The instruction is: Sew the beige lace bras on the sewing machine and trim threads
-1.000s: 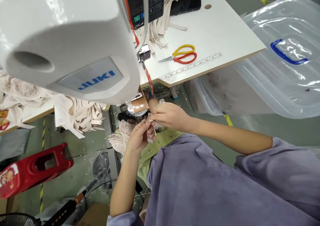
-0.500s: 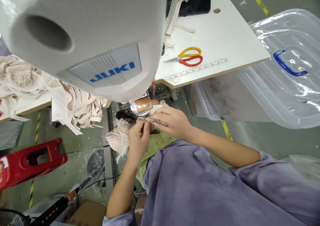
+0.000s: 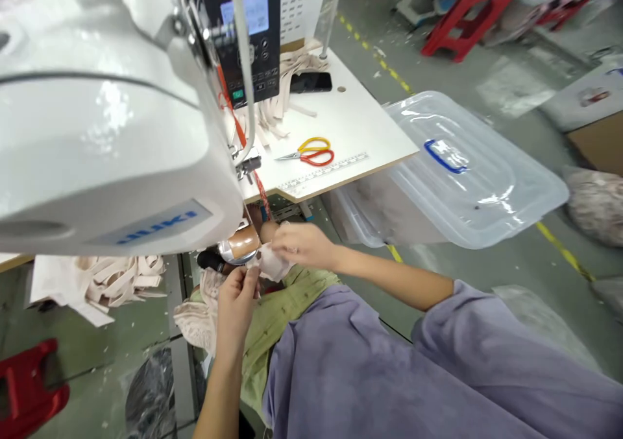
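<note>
My left hand (image 3: 235, 295), grip pinched on beige fabric (image 3: 273, 266), my right hand (image 3: 305, 244) at its edge, that grip I cannot tell, scissors (image 3: 300, 155) on the tabletop (image 3: 363, 124)

a dusty lavender top (image 3: 335, 367) fills the lower centre and lower right of the frame, its plain cloth softly creased. the elbow-length right sleeve (image 3: 467, 335) is loose and wide, above a bare forearm (image 3: 389, 270). yellow-green cloth (image 3: 287, 303) with small dark specks shows at lower centre.
</note>
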`<state>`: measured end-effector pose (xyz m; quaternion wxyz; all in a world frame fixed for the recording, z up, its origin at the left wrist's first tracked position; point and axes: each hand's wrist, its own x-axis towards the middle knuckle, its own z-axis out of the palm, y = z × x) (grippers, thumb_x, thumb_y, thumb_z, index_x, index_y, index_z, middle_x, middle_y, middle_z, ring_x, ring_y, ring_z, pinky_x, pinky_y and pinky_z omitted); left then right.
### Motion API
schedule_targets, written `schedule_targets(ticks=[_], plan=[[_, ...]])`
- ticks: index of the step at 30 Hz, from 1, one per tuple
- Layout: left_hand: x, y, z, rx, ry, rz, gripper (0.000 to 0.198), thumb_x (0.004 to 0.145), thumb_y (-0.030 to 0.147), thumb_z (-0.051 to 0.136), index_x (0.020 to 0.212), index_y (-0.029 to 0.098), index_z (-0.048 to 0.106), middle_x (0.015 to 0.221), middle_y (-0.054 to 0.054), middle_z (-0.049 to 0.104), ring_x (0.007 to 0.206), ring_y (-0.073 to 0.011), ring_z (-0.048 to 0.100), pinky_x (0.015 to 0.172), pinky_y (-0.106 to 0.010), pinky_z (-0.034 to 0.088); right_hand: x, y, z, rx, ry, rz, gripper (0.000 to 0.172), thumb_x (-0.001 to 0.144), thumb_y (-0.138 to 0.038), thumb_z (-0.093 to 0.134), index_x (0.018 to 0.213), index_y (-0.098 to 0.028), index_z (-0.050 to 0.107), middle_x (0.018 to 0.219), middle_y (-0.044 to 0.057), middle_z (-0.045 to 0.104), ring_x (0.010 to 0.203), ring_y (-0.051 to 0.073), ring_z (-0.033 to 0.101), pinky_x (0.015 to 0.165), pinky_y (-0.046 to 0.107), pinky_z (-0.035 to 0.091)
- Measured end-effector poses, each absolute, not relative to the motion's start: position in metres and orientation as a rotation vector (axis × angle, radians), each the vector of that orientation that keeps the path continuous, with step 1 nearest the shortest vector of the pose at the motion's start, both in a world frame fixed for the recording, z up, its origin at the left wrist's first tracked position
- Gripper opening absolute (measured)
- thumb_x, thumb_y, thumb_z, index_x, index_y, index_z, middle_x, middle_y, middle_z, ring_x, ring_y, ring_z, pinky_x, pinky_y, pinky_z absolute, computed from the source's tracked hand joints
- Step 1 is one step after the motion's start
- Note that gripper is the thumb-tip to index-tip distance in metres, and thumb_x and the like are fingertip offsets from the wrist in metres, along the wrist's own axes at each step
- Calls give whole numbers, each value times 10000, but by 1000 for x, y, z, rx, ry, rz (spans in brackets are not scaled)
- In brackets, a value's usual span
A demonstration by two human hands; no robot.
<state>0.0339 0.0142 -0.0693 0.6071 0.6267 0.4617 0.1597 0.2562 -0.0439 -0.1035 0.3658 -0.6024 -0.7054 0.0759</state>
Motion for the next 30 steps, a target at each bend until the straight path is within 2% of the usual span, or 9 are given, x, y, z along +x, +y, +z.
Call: schedule_targets(ticks=[5, 7, 9, 12, 15, 17, 23, 26, 30], plan=[[25, 16, -70, 1269, 1036, 400, 383, 863, 539, 642, 758, 175, 593, 629, 37, 504, 568, -94, 415, 554, -225, 323, 401, 12, -84, -2275, -1601, 75, 447, 953, -115, 394, 1335, -139, 624, 1331, 178, 637, 1214, 294, 579, 1015, 448, 448], [23, 13, -67, 1121, 1010, 426, 368, 838, 526, 670, 786, 168, 603, 633, 40, 504, 548, -79, 401, 526, -217, 285, 432, 26, -77, -2350, -1833, 183, 431, 955, -155, 462, 1359, -95, 598, 1373, 220, 591, 1218, 308, 570, 986, 414, 448], [22, 10, -65, 983, 987, 450, 359, 809, 508, 697, 795, 161, 603, 622, 47, 498, 526, -66, 393, 507, -210, 251, 440, 28, -75, -2406, -1958, 210, 409, 967, -197, 499, 1356, -128, 607, 1329, 206, 602, 1122, 269, 611, 892, 348, 449], [19, 9, -64, 898, 984, 487, 375, 789, 499, 704, 715, 160, 560, 603, 44, 501, 513, -58, 401, 512, -209, 265, 427, 11, -78, -2447, -1910, 142, 479, 1017, -356, 436, 1401, -101, 566, 1209, 215, 607, 989, 205, 628, 757, 313, 395], [15, 8, -62, 854, 973, 515, 372, 780, 485, 713, 694, 162, 549, 615, 31, 529, 515, -60, 429, 519, -212, 295, 410, -11, -78, -2526, -1797, 115, 461, 1023, -394, 412, 1339, -118, 604, 1028, 196, 662, 891, 202, 615, 663, 323, 347], [13, 7, -59, 823, 955, 526, 368, 768, 484, 726, 709, 159, 563, 631, 21, 552, 523, -65, 453, 524, -213, 314, 399, -24, -76, -2581, -1664, 191, 409, 986, -394, 495, 1264, -121, 620, 1027, 209, 680, 841, 210, 616, 625, 325, 338], [7, 7, -51, 757, 915, 539, 336, 794, 466, 723, 806, 143, 629, 686, 8, 588, 563, -66, 489, 530, -199, 346, 339, -96, -55, -2316, -1162, 654, 286, 903, -357, 579, 1157, -226, 582, 1097, 157, 719, 742, 215, 670, 636, 338, 500], [10, 8, -51, 754, 907, 526, 305, 801, 433, 734, 799, 149, 625, 716, 2, 606, 594, -74, 510, 554, -204, 385, 292, -131, -40, -2128, -1505, 813, 288, 860, -357, 607, 1136, -276, 623, 1003, 105, 736, 703, 228, 679, 583, 348, 530], [17, 7, -53, 791, 930, 514, 304, 806, 440, 727, 801, 153, 625, 714, 8, 611, 587, -70, 509, 541, -200, 370, 249, -138, -36, -1880, -1911, 633, 306, 845, -366, 626, 1125, -243, 632, 1162, 99, 708, 672, 188, 671, 527, 317, 519]])
